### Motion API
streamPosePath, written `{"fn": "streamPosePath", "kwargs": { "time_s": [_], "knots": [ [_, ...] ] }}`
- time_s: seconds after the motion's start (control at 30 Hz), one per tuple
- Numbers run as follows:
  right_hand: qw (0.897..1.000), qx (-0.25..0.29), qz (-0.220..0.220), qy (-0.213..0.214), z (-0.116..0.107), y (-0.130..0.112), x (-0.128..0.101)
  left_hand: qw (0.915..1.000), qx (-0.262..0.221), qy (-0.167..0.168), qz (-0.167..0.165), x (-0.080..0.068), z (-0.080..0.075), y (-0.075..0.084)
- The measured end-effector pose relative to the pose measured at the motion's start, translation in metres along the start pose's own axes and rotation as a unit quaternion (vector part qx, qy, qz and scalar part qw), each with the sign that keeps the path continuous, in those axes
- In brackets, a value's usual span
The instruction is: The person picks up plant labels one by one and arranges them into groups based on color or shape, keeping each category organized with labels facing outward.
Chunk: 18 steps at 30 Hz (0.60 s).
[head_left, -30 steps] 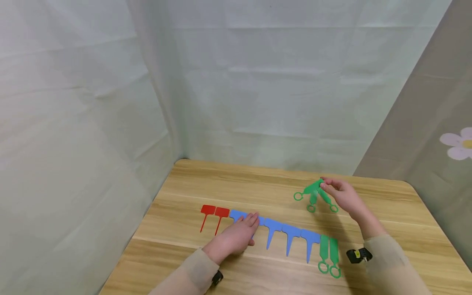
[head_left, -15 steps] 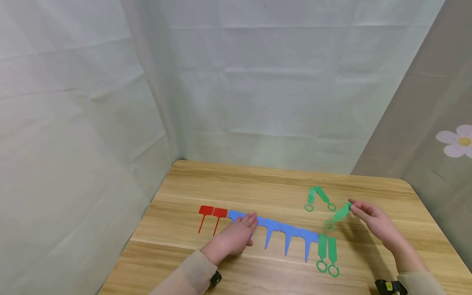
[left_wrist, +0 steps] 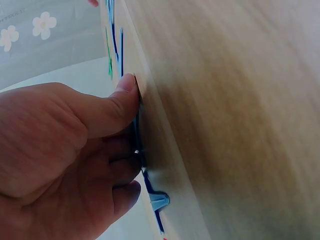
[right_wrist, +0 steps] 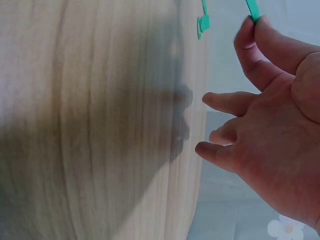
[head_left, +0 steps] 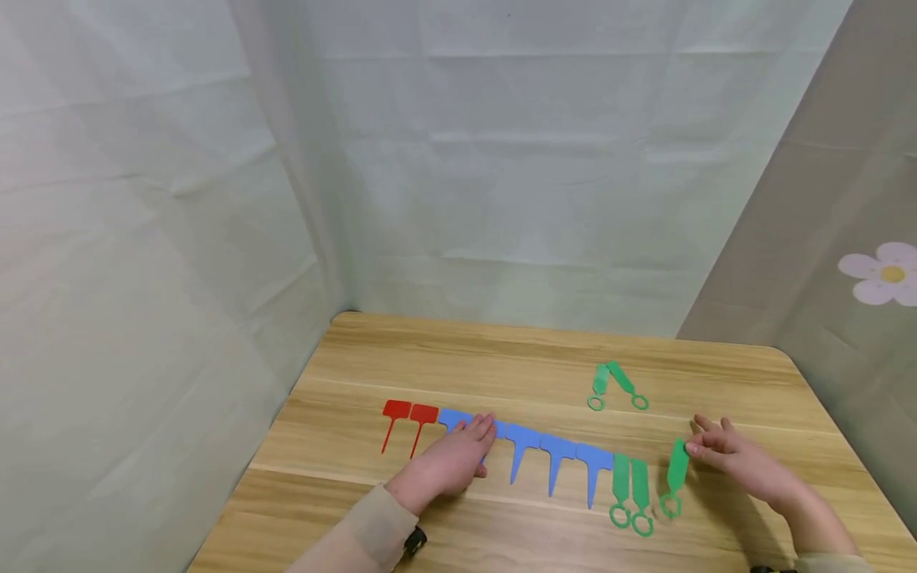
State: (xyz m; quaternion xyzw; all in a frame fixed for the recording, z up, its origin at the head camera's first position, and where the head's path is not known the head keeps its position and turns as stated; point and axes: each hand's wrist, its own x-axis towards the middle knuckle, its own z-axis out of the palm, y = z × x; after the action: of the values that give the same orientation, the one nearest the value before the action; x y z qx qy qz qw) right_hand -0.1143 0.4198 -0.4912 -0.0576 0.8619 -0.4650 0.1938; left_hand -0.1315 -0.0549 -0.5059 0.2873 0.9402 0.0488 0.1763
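Note:
My right hand (head_left: 748, 469) pinches the flat end of a green ring-ended plant tag (head_left: 677, 468) between thumb and forefinger; its ring hangs toward me. In the right wrist view, the pinched tag (right_wrist: 252, 7) is above the table and the other fingers are spread. Left of it, two green tags (head_left: 640, 481) lie side by side at the right end of a row. Blue T-shaped plant labels (head_left: 559, 448) make up the middle of that row. Flat on some of them rests my left hand (head_left: 453, 460), partly covering them. Two red T-shaped labels (head_left: 424, 414) begin the row at left.
Two more green tags (head_left: 620, 377) lie farther back, flat ends together and rings apart. The wooden table (head_left: 430, 342) has white cloth (head_left: 516, 199) hanging behind it and at its left. A flower print (head_left: 888, 274) shows on the grey cloth at right.
Out of three green tags at the back, my right hand has taken one, carried it right and toward me, and turned its ring down. My left hand stays on the blue labels.

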Motion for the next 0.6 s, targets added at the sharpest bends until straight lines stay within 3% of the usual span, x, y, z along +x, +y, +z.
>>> {"fn": "streamPosePath", "kwargs": {
  "time_s": [0.17, 0.6],
  "knots": [
    [1.0, -0.013, -0.002, -0.007, 0.005, 0.001, 0.002, 1.0, 0.004, 0.0, 0.001, 0.001, 0.0, -0.001],
    [0.997, -0.04, -0.057, 0.015, 0.024, 0.007, 0.005, 0.9999, 0.011, 0.001, 0.004, 0.002, 0.002, -0.001]
  ]
}}
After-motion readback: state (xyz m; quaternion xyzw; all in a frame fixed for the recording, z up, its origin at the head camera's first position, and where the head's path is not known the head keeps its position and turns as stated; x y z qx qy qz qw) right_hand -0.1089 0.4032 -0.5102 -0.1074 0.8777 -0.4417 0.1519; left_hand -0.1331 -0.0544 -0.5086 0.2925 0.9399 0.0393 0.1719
